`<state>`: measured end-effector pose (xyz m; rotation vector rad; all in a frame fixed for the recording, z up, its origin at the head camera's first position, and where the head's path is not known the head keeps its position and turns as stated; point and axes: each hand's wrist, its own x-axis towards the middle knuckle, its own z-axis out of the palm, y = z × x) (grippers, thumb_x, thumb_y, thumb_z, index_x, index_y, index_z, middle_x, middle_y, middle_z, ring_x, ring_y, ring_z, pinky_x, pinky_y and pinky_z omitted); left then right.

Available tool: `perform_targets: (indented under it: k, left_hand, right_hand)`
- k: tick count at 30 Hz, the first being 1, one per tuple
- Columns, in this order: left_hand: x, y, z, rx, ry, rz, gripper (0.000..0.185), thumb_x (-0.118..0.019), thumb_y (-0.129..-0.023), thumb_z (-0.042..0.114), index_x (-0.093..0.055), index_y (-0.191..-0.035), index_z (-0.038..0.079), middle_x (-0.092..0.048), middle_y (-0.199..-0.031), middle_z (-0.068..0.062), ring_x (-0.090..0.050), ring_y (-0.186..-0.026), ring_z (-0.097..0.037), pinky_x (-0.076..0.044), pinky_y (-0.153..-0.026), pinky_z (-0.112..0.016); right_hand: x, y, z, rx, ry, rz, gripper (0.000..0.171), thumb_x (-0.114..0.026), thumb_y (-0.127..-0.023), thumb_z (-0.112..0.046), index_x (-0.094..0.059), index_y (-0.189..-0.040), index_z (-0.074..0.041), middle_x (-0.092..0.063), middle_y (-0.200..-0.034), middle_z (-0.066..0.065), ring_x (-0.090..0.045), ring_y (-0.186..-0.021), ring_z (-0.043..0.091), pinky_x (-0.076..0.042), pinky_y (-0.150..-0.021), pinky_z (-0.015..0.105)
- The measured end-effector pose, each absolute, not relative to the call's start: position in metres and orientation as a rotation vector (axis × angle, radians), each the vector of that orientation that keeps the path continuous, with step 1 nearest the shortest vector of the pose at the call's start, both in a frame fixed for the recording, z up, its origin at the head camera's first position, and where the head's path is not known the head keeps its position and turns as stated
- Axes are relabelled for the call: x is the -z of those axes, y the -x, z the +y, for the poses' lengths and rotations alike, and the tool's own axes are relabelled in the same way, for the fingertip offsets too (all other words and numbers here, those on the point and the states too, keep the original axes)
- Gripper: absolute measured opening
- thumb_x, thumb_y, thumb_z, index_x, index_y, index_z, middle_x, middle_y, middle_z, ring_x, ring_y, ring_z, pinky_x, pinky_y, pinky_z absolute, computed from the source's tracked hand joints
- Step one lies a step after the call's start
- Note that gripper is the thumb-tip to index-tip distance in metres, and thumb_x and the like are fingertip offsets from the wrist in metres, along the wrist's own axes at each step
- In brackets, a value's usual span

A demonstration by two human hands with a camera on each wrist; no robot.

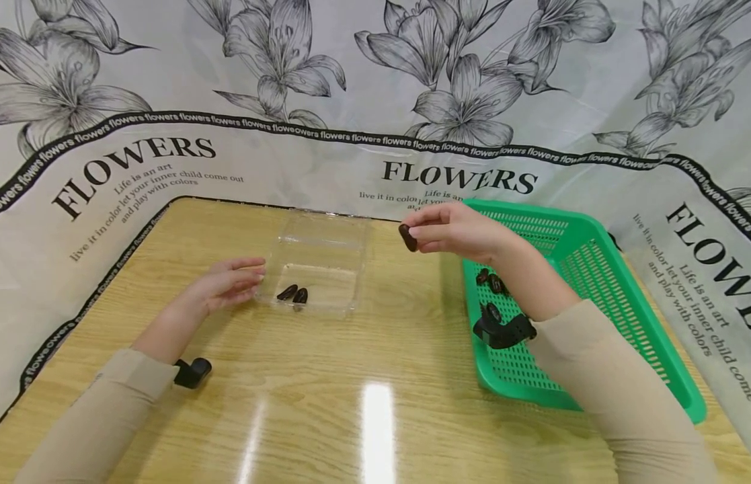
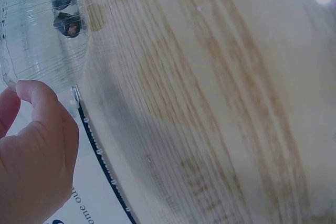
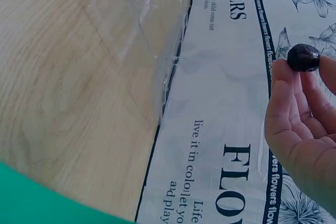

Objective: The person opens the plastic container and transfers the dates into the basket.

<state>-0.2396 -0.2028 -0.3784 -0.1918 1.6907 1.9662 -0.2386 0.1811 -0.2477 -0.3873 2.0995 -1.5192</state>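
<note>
My right hand (image 1: 450, 232) pinches one dark, glossy, oblong fruit that looks like a date (image 1: 407, 238), held up above the table between the plastic box and the basket. In the right wrist view the date (image 3: 303, 57) sits at the fingertips. A clear plastic box (image 1: 358, 269) with its lid raised at the back stands on the table. Two dates (image 1: 293, 294) lie inside, near its front left. My left hand (image 1: 232, 282) rests its fingertips against the box's left edge, its fingers loosely extended; the left wrist view shows them at a box corner.
A green perforated basket (image 1: 647, 336) stands at the right with several dates (image 1: 495, 284) in it, partly hidden by my right forearm. Behind the wooden table (image 1: 327, 376) rises a white flower-printed sheet (image 1: 327, 168). Black straps with cameras sit on both wrists.
</note>
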Motion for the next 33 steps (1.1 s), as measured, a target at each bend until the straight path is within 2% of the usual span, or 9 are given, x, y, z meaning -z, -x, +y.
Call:
perform_targets:
  k: [5,10,16,20,27,33]
  left_hand:
    - [0.377,0.239,-0.202,-1.975,0.191,1.695,0.062,-0.056,-0.092,0.002,-0.024,-0.144,-0.002,-0.06,-0.1,0.003,-0.06,-0.082,-0.006,-0.051,-0.068,-0.015]
    - [0.375,0.238,-0.202,-1.983,0.204,1.669,0.063,-0.056,-0.092,0.001,-0.023,-0.145,-0.003,-0.061,-0.098,0.003,-0.06,-0.081,-0.006,-0.051,-0.068,-0.016]
    - [0.373,0.237,-0.201,-1.992,0.209,1.649,0.063,-0.054,-0.092,0.0,-0.021,-0.146,-0.003,-0.062,-0.095,0.003,-0.06,-0.08,-0.006,-0.051,-0.067,-0.016]
    - [0.374,0.237,-0.202,-1.987,0.217,1.662,0.062,-0.055,-0.092,0.0,-0.023,-0.145,-0.003,-0.062,-0.095,0.003,-0.061,-0.081,-0.006,-0.052,-0.069,-0.016]
    - [0.375,0.238,-0.203,-1.973,0.218,1.672,0.061,-0.052,-0.092,-0.002,-0.023,-0.145,-0.002,-0.06,-0.099,0.003,-0.06,-0.083,-0.007,-0.051,-0.074,-0.017]
    - [0.374,0.239,-0.204,-1.978,0.215,1.666,0.062,-0.054,-0.092,-0.001,-0.022,-0.145,-0.002,-0.062,-0.095,0.003,-0.061,-0.082,-0.007,-0.051,-0.072,-0.017]
  right_hand:
    - [0.243,0.232,0.198,1.535,0.384,2.109,0.03,-0.054,-0.094,-0.004,-0.052,-0.121,0.007,-0.062,-0.103,0.005,-0.06,-0.093,0.015,-0.049,-0.087,0.031]
    - [0.242,0.224,0.21,1.558,0.376,2.094,0.021,-0.054,-0.094,-0.004,-0.057,-0.113,0.001,-0.063,-0.102,0.004,-0.061,-0.092,0.015,-0.049,-0.086,0.03]
    - [0.242,0.217,0.222,1.576,0.348,2.102,0.019,-0.053,-0.094,-0.004,-0.056,-0.112,0.001,-0.064,-0.098,0.001,-0.062,-0.09,0.014,-0.05,-0.084,0.028]
    - [0.247,0.215,0.231,1.598,0.354,2.087,0.015,-0.053,-0.094,-0.003,-0.06,-0.108,-0.005,-0.065,-0.099,0.001,-0.062,-0.091,0.013,-0.05,-0.086,0.029]
    - [0.252,0.206,0.241,1.533,0.316,2.173,0.028,-0.054,-0.094,-0.006,-0.052,-0.118,0.007,-0.065,-0.099,0.001,-0.062,-0.092,0.012,-0.051,-0.085,0.029]
    - [0.258,0.2,0.252,1.535,0.297,2.173,0.024,-0.054,-0.094,-0.005,-0.054,-0.116,0.005,-0.066,-0.099,0.001,-0.062,-0.091,0.012,-0.052,-0.082,0.028]
